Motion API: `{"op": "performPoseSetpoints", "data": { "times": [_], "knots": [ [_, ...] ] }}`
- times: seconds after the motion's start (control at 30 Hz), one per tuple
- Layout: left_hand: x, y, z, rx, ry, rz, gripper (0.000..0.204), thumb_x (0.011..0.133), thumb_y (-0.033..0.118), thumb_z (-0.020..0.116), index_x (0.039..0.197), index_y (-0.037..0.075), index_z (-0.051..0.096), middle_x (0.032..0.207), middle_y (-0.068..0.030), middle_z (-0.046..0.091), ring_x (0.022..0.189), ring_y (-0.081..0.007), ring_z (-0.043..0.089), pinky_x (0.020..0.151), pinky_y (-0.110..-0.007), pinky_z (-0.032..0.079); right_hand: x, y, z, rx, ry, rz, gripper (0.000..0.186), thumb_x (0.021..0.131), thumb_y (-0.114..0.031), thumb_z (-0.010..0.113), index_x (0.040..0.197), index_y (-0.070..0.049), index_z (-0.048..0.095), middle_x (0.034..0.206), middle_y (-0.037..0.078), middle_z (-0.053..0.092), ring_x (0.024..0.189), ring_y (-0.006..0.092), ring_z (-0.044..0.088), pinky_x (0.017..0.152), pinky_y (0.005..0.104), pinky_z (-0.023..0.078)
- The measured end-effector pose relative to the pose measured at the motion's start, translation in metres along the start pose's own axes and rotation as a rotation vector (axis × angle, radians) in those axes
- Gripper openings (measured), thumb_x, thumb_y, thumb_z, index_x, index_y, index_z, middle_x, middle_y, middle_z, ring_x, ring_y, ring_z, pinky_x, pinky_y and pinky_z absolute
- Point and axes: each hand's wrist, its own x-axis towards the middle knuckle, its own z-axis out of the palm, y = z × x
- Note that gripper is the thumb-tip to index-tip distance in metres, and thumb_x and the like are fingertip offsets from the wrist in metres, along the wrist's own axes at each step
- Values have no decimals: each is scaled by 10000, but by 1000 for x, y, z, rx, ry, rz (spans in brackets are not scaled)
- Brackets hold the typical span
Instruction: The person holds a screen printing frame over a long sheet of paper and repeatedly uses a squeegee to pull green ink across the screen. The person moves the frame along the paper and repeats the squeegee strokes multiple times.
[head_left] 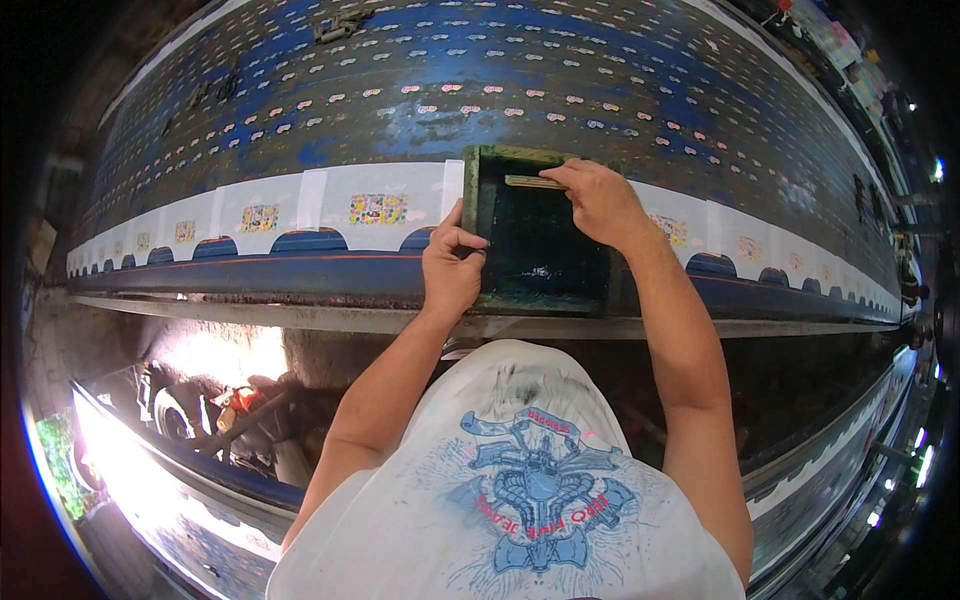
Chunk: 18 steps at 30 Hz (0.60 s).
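In front of me a screen-printing frame (474, 180) with a dark green mesh lies across a row of white cut pieces (390, 180) on the long table. My left hand (453, 265) is closed on the frame's left side, its index finger stretched along the outer edge. At the frame's far end, my right hand (602, 205) grips a squeegee (530, 182) with a pale, narrow top edge. The squeegee's lower part is hidden against the dark mesh. White pieces on both sides of the frame carry small colourful prints (378, 209).
The blue, worn tabletop (440, 75) is dotted with rows of small prints. A dark tool-like object (343, 26) lies at its far side. Behind me runs another long table (230, 480). A wheeled object (175, 412) stands on the floor at left, beside a red item (237, 400).
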Motion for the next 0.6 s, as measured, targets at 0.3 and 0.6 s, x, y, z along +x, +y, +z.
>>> {"op": "performPoseSetpoints", "data": {
  "times": [0.3,0.6],
  "knots": [
    [-2,3,0,57,7,10,214,820,-125,737,892,72,780,1765,-268,558,1585,-380,570,1287,-450,423,-49,-37,25,-60,58,-85,525,871,100,654,1348,-51,812,1231,153,783,1133,398,703,1013,505,554],
    [0,1,-1,71,0,51,208,818,-108,733,911,72,779,1763,-277,553,1604,-393,563,1300,-454,425,-105,-87,29,-52,19,-69,479,888,-3,715,1357,-33,809,1255,157,760,1124,371,694,1003,489,533]
  ]
}}
